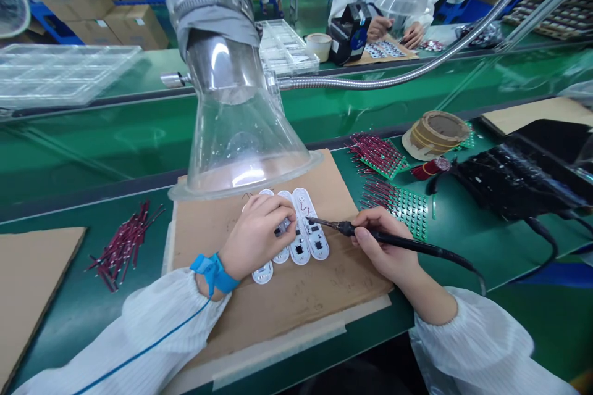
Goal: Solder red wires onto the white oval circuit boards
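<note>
- The left hand (259, 231), with a blue strap (214, 271) on its wrist, curls its fingers down onto the white oval circuit boards (315, 241) and pins them.
- The right hand (384, 247) is clamped like a pen grip on the black soldering iron (407, 244); its tip touches the rightmost board.
- The boards lie side by side on a brown cardboard sheet (296, 296) on the green bench.
- A clear plastic funnel hood (241, 136) hangs just behind the boards.
- Loose dark-red wire pieces (125, 244) lie to the left; green panels bristling with red wires (380, 154) lie to the right.
- A co-worker's hands (380, 28) work at the far bench.
</note>
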The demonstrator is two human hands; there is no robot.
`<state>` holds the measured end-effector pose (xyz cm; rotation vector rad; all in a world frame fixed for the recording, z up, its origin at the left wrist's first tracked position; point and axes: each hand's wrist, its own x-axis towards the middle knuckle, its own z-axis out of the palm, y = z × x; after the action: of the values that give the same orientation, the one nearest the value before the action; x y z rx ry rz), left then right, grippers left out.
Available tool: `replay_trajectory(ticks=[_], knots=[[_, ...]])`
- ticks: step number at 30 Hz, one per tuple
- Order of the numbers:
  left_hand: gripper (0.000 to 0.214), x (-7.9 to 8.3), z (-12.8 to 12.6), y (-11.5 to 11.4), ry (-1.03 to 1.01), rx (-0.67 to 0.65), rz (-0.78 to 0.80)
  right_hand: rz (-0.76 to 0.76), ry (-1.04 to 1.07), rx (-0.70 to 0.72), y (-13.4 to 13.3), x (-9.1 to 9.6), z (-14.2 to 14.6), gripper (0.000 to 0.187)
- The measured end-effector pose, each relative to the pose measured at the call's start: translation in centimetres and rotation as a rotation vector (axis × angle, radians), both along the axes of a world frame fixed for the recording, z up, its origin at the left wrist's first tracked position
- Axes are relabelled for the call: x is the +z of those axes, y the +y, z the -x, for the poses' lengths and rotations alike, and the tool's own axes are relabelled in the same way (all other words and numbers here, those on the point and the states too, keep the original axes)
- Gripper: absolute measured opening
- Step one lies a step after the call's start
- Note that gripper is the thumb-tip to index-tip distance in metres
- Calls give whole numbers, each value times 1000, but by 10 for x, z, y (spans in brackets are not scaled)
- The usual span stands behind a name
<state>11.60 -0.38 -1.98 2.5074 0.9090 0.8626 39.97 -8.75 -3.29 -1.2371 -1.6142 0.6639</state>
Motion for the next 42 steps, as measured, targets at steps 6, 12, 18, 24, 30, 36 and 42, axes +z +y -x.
replay_trajectory(ticks=[6,12,18,24,30,36,42], knots=[[12,-1,0,0,2,-11,-18,-6,-18,0,1,2,1,8],[10,7,4,0,11,-11,-47,7,-19,10,2,0,-1,4],[9,13,27,0,-9,33,-72,-39,67,-12,1,6,0,8],[7,4,31,-1,-35,15,-38,-92,254,-103,15,25,22,30],[7,1,27,0,-53,14,-8,-11,151,-83,20,5,27,41],[8,-1,23,0,-62,12,8,14,56,-44,18,1,24,37],[9,-1,22,1,-54,14,19,-9,21,6,20,5,26,28]])
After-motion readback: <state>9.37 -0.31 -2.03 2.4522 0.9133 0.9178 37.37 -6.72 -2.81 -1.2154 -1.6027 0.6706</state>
